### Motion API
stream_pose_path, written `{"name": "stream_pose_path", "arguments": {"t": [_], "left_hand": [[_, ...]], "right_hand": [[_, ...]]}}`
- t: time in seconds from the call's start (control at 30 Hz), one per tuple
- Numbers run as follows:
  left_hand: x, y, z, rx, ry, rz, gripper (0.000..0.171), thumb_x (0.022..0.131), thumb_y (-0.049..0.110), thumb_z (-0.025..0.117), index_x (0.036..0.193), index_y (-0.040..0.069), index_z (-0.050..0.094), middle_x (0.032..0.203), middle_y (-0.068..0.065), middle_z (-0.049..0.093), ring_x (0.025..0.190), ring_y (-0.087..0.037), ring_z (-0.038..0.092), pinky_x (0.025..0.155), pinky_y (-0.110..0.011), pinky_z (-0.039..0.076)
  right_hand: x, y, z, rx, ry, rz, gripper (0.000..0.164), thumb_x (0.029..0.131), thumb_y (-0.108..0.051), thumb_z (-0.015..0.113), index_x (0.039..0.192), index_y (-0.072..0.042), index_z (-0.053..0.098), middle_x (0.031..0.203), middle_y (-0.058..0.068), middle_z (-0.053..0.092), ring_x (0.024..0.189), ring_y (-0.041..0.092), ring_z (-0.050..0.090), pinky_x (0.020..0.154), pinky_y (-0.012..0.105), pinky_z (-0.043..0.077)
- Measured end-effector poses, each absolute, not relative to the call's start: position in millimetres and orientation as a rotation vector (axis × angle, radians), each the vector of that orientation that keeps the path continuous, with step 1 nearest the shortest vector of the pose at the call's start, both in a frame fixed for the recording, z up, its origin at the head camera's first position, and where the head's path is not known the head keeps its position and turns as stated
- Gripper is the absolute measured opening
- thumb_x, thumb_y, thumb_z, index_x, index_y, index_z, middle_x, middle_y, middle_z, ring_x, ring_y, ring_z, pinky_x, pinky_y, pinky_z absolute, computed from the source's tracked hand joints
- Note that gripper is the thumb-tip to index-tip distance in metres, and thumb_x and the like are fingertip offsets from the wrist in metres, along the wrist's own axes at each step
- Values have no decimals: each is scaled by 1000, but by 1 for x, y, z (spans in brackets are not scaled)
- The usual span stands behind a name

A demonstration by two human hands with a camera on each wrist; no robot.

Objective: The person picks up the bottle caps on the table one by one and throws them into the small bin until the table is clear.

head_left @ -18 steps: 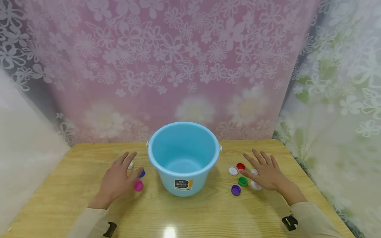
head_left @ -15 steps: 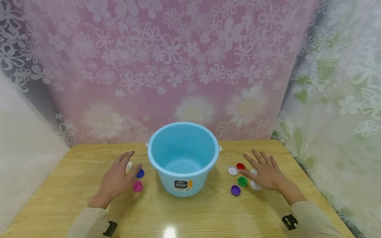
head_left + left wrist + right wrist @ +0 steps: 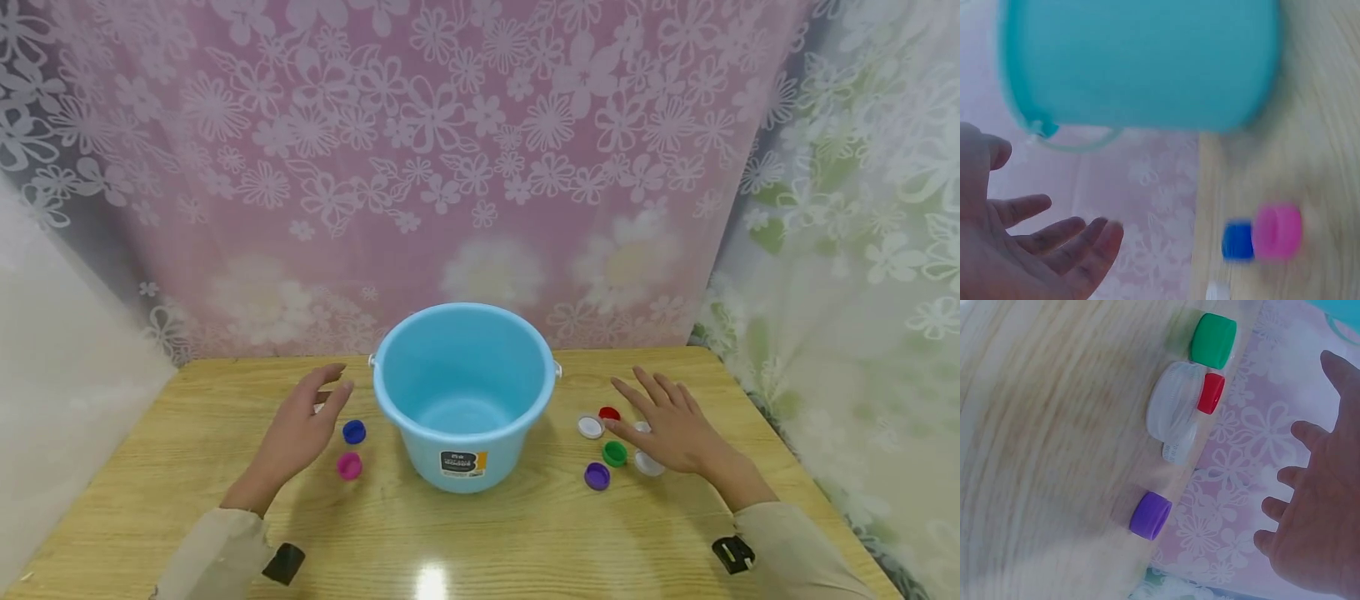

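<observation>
My left hand hovers left of the light blue bucket, fingers loosely bent and holding nothing. Just under its fingertips is a small white cap, mostly hidden in the head view. A blue bottle cap and a pink bottle cap lie beside that hand. On the other side, my right hand is spread above the table with nothing in it. Below and around it lie a green cap, a purple cap, a red cap and several white or clear lids.
The bucket stands upright mid-table, between the two groups of caps, its inside visible down to the bottom. Its thin handle hangs behind it. A flowered pink curtain closes off the back of the wooden table.
My left hand has turned and shifted slightly, its thumb and fingers coming nearer each other, and the blue cap is now uncovered. The right hand stays nearly still; the bucket and caps keep their places.
</observation>
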State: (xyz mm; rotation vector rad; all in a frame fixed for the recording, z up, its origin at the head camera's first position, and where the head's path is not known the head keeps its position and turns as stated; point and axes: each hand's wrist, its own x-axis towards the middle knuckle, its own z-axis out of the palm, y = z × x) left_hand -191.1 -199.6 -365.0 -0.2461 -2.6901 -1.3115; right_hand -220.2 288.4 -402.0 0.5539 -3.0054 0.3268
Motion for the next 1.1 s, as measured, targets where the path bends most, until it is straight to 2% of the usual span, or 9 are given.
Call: {"name": "stream_pose_path", "arguments": {"t": [0.13,0.33,0.77,0.9,1.1], "left_hand": [[-191,-196,-352,-233,-2593,-1616,58,102,46,38,141,3,36,136,-20,41,120,-39,49,83,-42,55],[-194,-186,-332,-186,-2532,-1752,57,101,44,41,141,4,35,137,-19,38,123,-37,43,83,-43,55],[-205,-180,-310,-129,-2686,-2006,63,100,46,42,146,5,25,117,-22,47,95,-30,56,79,-43,56],[-208,-177,-308,-157,-2722,-2031,61,101,43,44,146,7,26,116,-23,52,93,-30,61,78,-44,56],[-215,-172,-307,-95,-2722,-2125,57,101,39,45,146,7,27,120,-25,49,88,-27,65,73,-43,57]], "right_hand": [[-220,288,-400,560,-3006,324,74,94,-59,46,151,-16,30,154,22,15,137,49,12,107,67,6],[-220,286,-398,572,-3003,307,74,93,-60,47,150,-16,30,154,22,15,138,47,10,107,66,6],[-221,285,-395,607,-2996,311,70,95,-56,48,150,-17,31,155,21,14,138,47,10,108,65,7],[-220,285,-390,624,-2992,324,69,95,-54,49,150,-16,32,155,21,14,138,47,10,107,66,7],[-218,289,-388,622,-2996,313,69,95,-55,48,150,-17,32,155,22,13,138,47,10,107,67,7]]}}
